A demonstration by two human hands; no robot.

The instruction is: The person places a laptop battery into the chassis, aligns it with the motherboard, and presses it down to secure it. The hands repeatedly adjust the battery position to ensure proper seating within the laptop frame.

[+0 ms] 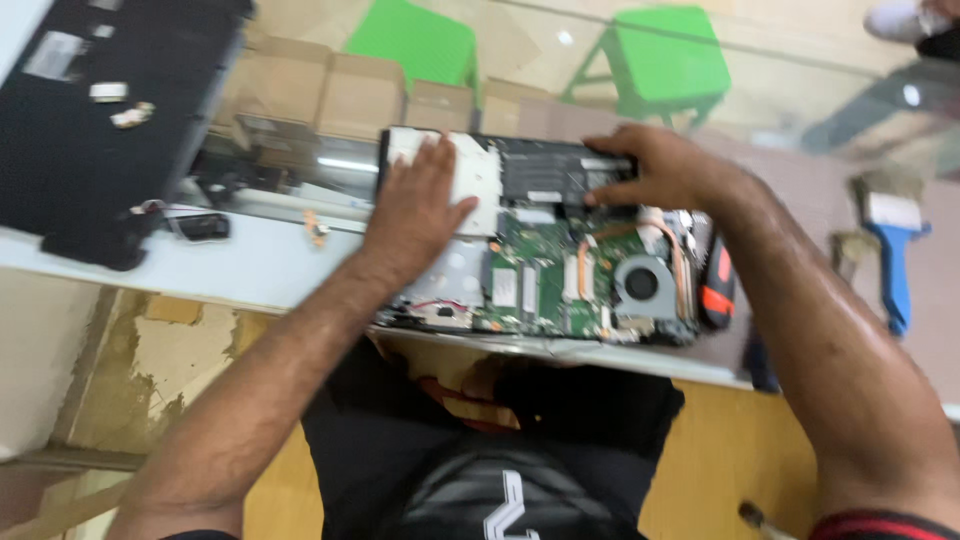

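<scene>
An opened laptop (560, 270) lies at the table's (200, 275) near edge, circuit board and fan (640, 282) exposed, long axis running left to right. The left hand (420, 205) rests flat, fingers spread, on the silver drive plate. The right hand (655, 165) curls over the black battery (550, 175) at the far edge, gripping its right end. A red-handled screwdriver (716, 285) lies just beside the chassis.

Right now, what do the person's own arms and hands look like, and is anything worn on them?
Both forearms are bare. The left hand and right hand wear no gloves or visible rings. A black sleeve edge with a red band shows at the right upper arm.
</scene>
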